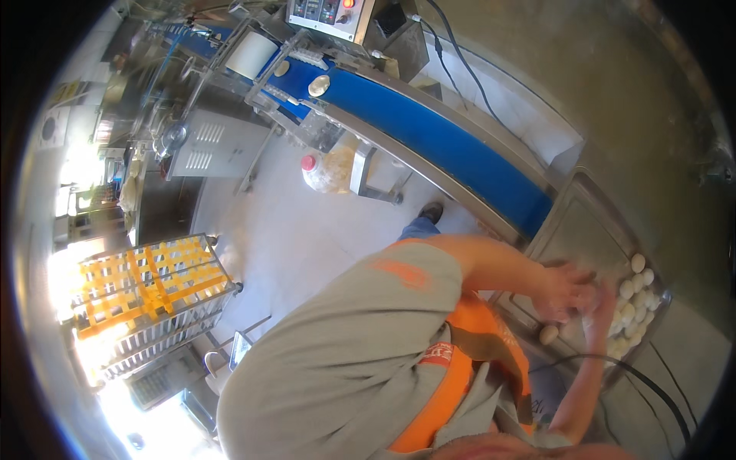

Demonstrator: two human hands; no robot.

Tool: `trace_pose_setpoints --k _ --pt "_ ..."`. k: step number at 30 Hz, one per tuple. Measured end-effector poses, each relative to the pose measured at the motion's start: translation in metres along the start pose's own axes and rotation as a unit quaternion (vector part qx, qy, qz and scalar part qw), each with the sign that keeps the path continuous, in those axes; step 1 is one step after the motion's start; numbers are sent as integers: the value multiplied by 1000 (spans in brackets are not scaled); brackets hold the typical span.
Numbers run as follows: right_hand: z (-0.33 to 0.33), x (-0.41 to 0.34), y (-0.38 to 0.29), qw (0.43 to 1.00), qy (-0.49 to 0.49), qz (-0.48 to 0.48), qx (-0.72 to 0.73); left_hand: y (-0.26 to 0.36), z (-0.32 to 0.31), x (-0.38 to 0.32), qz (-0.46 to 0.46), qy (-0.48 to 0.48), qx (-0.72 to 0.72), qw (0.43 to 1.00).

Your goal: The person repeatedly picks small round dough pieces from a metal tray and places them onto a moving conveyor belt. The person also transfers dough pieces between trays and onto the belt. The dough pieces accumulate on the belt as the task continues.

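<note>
My left hand and my right hand come together over a metal tray, both blurred. Fingers of the left are partly spread, and the palms face one another. Whether anything lies between them is hidden. Several pale, rounded dough pieces sit bunched at the tray's far side, just beyond the right hand. One separate dough piece rests near the tray's close edge, below the left hand.
A blue conveyor belt runs up to the tray, with a flattened dough piece at its far part. A control box stands above it. A black cable arches beside my right arm. On the floor are a red-capped plastic jug and a wheeled rack.
</note>
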State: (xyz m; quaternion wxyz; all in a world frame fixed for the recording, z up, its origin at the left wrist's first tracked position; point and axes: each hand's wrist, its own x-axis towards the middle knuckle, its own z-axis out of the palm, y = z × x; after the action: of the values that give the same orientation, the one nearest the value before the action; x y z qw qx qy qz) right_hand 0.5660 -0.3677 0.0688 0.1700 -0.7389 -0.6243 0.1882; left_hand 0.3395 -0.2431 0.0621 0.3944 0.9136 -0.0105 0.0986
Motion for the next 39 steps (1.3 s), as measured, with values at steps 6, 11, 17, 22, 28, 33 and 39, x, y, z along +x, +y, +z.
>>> trace_pose_setpoints --k 6,11,17,22,28,33,39 --pt "-3 -19 22 982 -132 133 -29 17 14 -16 22 -181 175 967" --pt "-10 -19 18 970 -49 238 -22 17 -2 -45 35 -41 189 981" --pt "-8 49 -57 916 141 166 337 -8 -92 -109 -217 82 -263 936" --pt "69 172 -186 931 -11 51 361 -119 -166 -219 -338 381 -421 751" --pt "169 248 -272 976 -39 -102 187 -176 -225 -300 -478 377 -11 793" --pt "109 212 -261 984 39 -78 155 -196 -223 -316 -401 278 274 829" --pt "47 50 -40 969 100 177 144 -192 -210 -250 -233 379 315 838"
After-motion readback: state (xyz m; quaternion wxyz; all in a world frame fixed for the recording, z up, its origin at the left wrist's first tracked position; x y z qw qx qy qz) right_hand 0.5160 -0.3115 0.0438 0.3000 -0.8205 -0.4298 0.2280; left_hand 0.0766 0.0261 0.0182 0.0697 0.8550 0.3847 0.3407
